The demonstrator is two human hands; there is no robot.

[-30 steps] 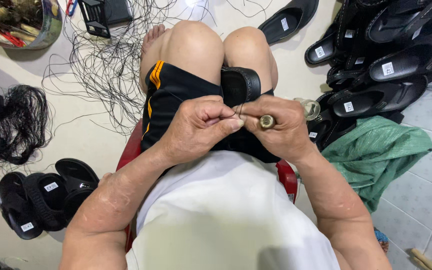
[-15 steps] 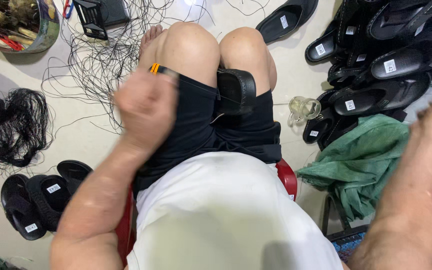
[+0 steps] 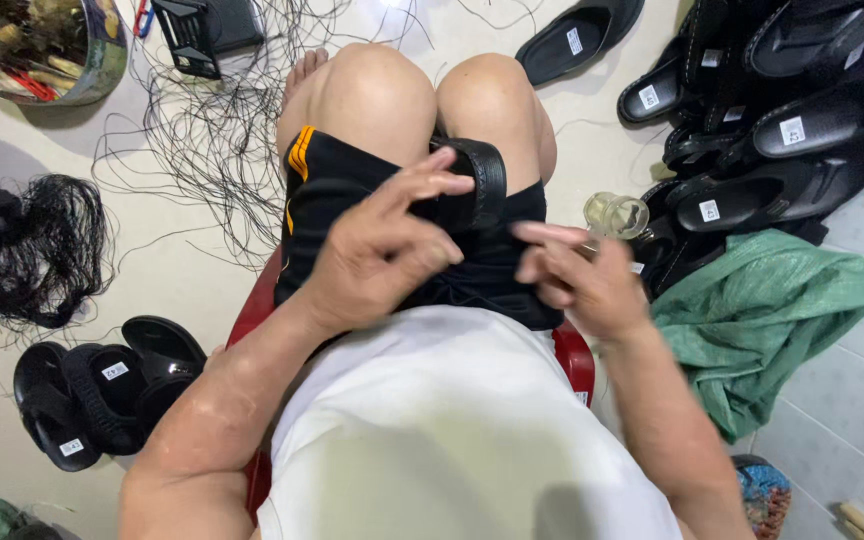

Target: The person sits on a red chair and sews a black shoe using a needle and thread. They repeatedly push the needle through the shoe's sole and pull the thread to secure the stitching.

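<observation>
I sit on a red stool (image 3: 577,365) with a black sandal (image 3: 482,190) resting on my lap between my knees. My left hand (image 3: 377,255) hovers over my left thigh; its first two fingers reach out to the sandal's strap while the others curl toward the thumb. My right hand (image 3: 577,275) is just right of the sandal, fingers loosely bunched with one finger extended. The two hands are a short way apart. No thread or tool shows clearly in either hand.
Loose black threads (image 3: 212,150) sprawl on the floor ahead, with a thick bundle (image 3: 32,250) at left. Black sandals lie at lower left (image 3: 92,385) and in a pile at right (image 3: 772,130). A glass jar (image 3: 617,215), green sack (image 3: 762,310) and tool bowl (image 3: 42,45) are nearby.
One second ago both hands were pinched together over my lap. They then swung wide apart, and now they have come back in toward the sandal.
</observation>
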